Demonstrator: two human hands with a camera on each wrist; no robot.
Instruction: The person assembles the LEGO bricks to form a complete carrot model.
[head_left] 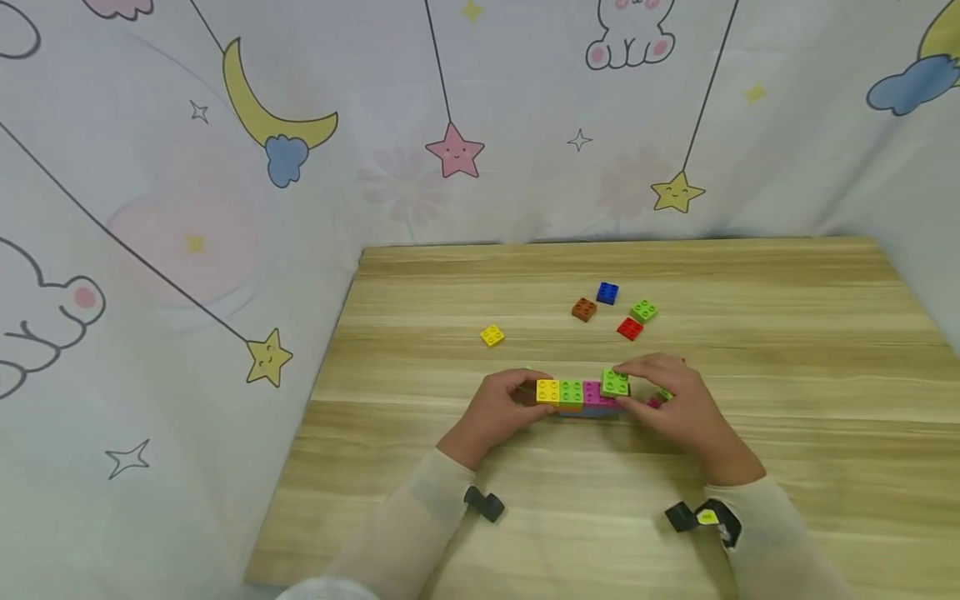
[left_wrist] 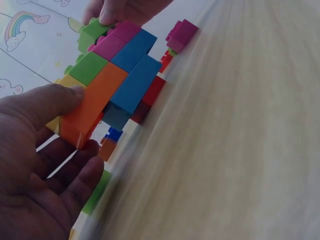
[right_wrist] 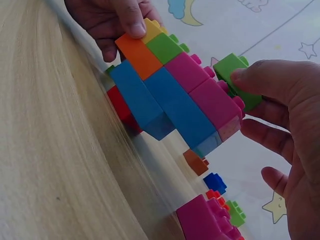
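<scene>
My left hand (head_left: 498, 412) holds the left end of a stepped stack of toy building bricks (head_left: 572, 393). In the left wrist view its thumb lies against the yellow and orange bricks (left_wrist: 95, 107). The stack's top row runs yellow, green, then pink (right_wrist: 212, 102); orange and blue bricks come beneath, with a red brick (right_wrist: 122, 107) at the bottom. A green brick (head_left: 615, 382) is pinched between the thumb and fingers of my right hand (head_left: 678, 408). That brick sits tilted at the studs of the pink bricks, at the stack's right end.
Beyond the stack lie loose yellow (head_left: 492, 336), brown (head_left: 584, 309), blue (head_left: 607, 292), green (head_left: 643, 311) and red (head_left: 630, 328) bricks. A pink brick (right_wrist: 200, 220) is close by my right hand, a green one (left_wrist: 95, 192) by my left. Patterned cloth (head_left: 525, 200) hangs behind the table.
</scene>
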